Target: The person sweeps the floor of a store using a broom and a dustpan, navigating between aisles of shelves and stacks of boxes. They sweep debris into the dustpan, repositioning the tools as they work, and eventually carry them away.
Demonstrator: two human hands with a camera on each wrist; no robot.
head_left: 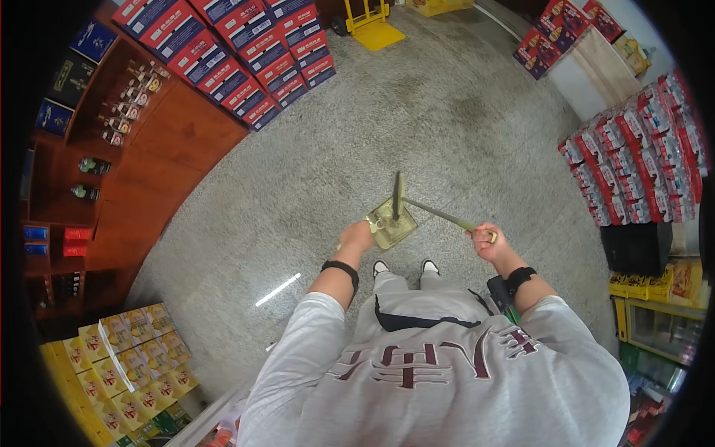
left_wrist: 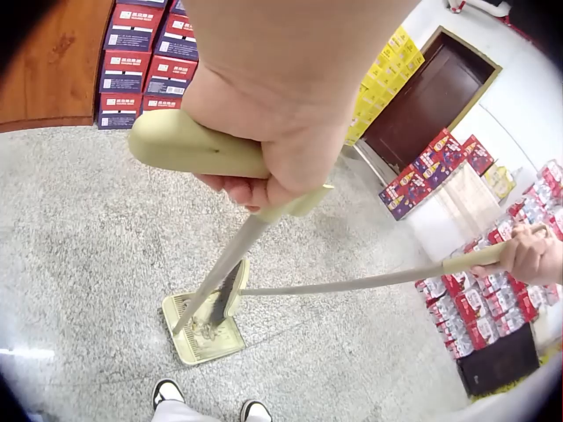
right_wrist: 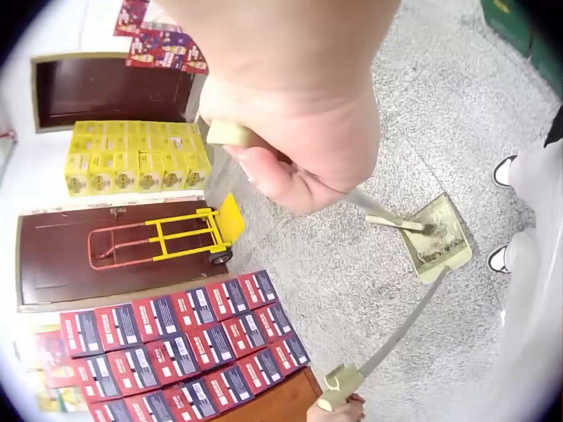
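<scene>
My left hand (head_left: 357, 237) grips the pale yellow-green handle (left_wrist: 189, 145) of a long-handled dustpan (head_left: 393, 240), which is down at the floor ahead of my shoes. In my right hand (head_left: 490, 242) is the upper end of a broom (head_left: 441, 214) with a grey stick, its fingers curled round the grip. The broom's dark bristles (left_wrist: 225, 297) are over the open side of the pan. Bits of dirt (left_wrist: 208, 331) lie inside the pan, partly hidden by the broom head in the left wrist view.
Red and blue cartons (head_left: 223, 59) are stacked at the front left beside a wooden shelf unit (head_left: 182, 153). A yellow hand truck (head_left: 376, 33) stands farther ahead. Wrapped drink packs (head_left: 633, 156) pile up on the right, and yellow cartons (head_left: 123, 365) at the near left.
</scene>
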